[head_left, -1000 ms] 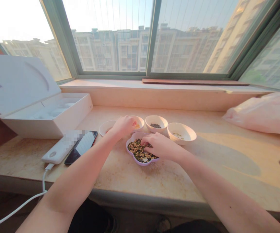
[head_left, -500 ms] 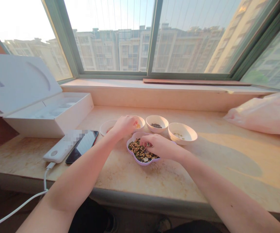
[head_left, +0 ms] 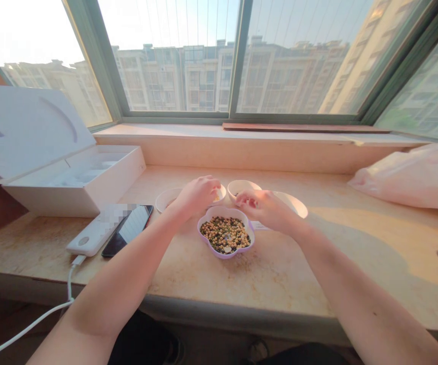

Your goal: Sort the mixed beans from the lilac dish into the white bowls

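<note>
My left hand [head_left: 198, 196] is curled above the gap between a white bowl [head_left: 168, 200] and a second white bowl [head_left: 221, 195] holding yellowish beans, which it partly hides. My right hand [head_left: 264, 209] is pinched above a third bowl [head_left: 240, 186] and a fourth white bowl [head_left: 297, 205], hiding much of both. Neither hand touches the lilac flower-shaped dish [head_left: 219, 210], which sits just below them. It holds a mix of yellow, green and dark beans [head_left: 225, 234]. I cannot tell whether either hand holds beans.
A white open box [head_left: 74, 187] stands on the marble sill [head_left: 280, 274] to the left. Nearer lie a power bank [head_left: 93, 233] with a white cable [head_left: 69, 284] and a black phone [head_left: 128, 232]. A pink plastic bag [head_left: 412, 177] lies to the right, below the window [head_left: 238, 61].
My right hand has lifted out of the lilac dish and moved up and right, over the bowls. The dish now shows whole. My left hand has shifted only slightly.
</note>
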A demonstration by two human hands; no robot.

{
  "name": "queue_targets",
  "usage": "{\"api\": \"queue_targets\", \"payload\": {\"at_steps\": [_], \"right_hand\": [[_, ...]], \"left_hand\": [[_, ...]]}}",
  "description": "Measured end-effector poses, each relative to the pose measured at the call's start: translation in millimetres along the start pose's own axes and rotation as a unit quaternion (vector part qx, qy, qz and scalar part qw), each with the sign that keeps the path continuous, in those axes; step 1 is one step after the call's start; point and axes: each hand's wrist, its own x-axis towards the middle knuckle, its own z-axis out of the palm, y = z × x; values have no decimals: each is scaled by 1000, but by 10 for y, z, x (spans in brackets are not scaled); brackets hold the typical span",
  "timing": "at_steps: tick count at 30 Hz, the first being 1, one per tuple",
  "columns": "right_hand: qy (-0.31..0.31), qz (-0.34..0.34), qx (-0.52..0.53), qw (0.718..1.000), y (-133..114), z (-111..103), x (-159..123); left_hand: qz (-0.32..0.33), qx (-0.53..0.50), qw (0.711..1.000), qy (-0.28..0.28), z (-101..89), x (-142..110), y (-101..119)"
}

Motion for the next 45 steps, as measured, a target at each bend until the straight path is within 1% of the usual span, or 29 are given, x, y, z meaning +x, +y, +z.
{"api": "queue_targets", "payload": {"at_steps": [2, 3, 5, 7, 11, 13, 15, 17, 20, 25, 31, 36, 40, 43, 45], "right_hand": [[43, 40, -23, 998, 119, -104, 13], [62, 47, -29, 997, 182, -144, 23], [96, 63, -46, 992, 304, -202, 46], [109, 79, -64, 989, 411, -239, 64], [91, 104, -77, 987, 560, -297, 73], [78, 126, -80, 986, 604, -320, 70], [67, 146, -90, 983, 634, -334, 69], [57, 166, -112, 978, 656, -335, 72], [32, 197, -155, 968, 693, -326, 83], [-16, 228, -203, 952, 790, -321, 95], [-53, 263, -199, 943, 855, -299, 87], [-65, 275, -177, 943, 758, -301, 55], [-85, 293, -178, 936, 641, -331, 45], [-75, 297, -185, 934, 597, -341, 53], [-61, 300, -193, 932, 584, -338, 59]], "left_hand": [[33, -21, 999, -2, -26, -14, 64], [53, -27, 998, -13, -37, -25, 101], [90, -27, 994, -50, -53, -54, 177], [120, -7, 987, -106, -62, -85, 245], [149, 34, 963, -220, -75, -134, 327], [148, 32, 954, -257, -74, -143, 336], [144, 27, 949, -279, -62, -139, 330], [141, 24, 948, -284, -37, -131, 315], [132, 8, 951, -278, 5, -125, 294], [123, -17, 949, -291, 38, -138, 282], [120, 4, 945, -304, 32, -137, 308], [123, 17, 941, -316, 1, -127, 348], [141, 25, 943, -300, -1, -140, 355], [142, 18, 951, -276, 11, -142, 326], [134, -4, 961, -242, 20, -127, 287]]}}
